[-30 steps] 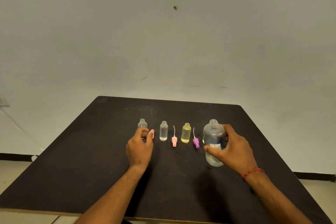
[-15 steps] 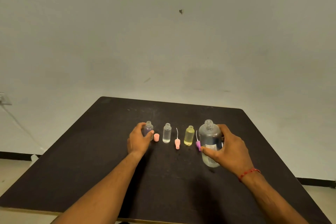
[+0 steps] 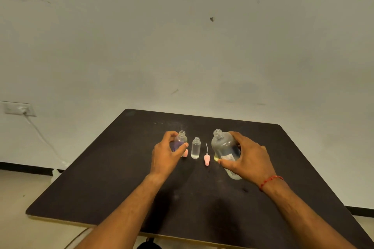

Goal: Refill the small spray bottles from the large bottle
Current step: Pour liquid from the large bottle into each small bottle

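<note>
1. Large clear plastic bottle (image 3: pixel 224 145), uncapped and bearing a white label, sits right of centre in the frame, over the dark table (image 3: pixel 121 168). Half a second ago it stood upright; now it leans with its open neck toward the upper left.
2. Right hand (image 3: pixel 249 157) holds this bottle round its body, thumb at the front near the label and fingers wrapped behind. A red thread bracelet (image 3: pixel 271 180) circles the wrist.
3. Whether the bottle's base touches the table cannot be told.
4. Leaning, the bottle now hides most of the small yellow bottle (image 3: pixel 216 157), of which only a sliver shows at its lower left edge. The purple spray head seen earlier is out of sight.
5. Left hand (image 3: pixel 166 154) grips the small clear bottle with a purple tint (image 3: pixel 181 139) left of centre, as it did before, thumb across the front and fingers curled behind.
6. Pink cap (image 3: pixel 185 153) lies just beside that thumb, partly covered by it.
7. Between the hands stand the small clear open bottle (image 3: pixel 196 148), upright, and the pink spray head with its thin white tube (image 3: pixel 206 159), both unmoved and untouched.
</note>
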The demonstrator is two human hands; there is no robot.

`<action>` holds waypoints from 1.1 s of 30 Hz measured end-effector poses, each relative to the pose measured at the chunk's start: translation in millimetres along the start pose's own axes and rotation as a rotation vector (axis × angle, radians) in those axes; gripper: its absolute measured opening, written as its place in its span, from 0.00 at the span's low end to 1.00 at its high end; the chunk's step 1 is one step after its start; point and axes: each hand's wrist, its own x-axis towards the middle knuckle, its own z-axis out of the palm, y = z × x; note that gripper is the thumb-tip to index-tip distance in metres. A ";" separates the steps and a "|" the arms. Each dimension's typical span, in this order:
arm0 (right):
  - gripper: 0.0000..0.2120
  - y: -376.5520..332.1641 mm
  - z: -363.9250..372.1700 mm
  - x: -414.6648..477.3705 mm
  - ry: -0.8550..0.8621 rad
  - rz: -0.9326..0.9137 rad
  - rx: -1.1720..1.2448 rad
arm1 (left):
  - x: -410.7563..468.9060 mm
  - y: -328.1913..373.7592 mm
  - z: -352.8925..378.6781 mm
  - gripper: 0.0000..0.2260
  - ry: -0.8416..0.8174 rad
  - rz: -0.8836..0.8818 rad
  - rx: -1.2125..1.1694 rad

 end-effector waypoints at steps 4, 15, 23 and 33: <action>0.35 -12.7 -5.8 4.1 -0.012 -0.039 -0.094 | -13.0 17.3 -5.5 0.20 -0.025 0.093 -0.058; 0.37 -27.8 -17.4 14.1 -0.082 -0.102 -0.363 | -32.2 36.2 -9.2 0.23 -0.057 0.142 -0.096; 0.39 -31.0 -26.0 20.5 -0.076 -0.128 -0.436 | -32.5 41.5 -14.8 0.24 -0.068 0.145 -0.066; 0.40 -37.5 -37.5 24.2 -0.071 -0.181 -0.533 | -35.5 46.4 -16.4 0.25 -0.082 0.136 -0.030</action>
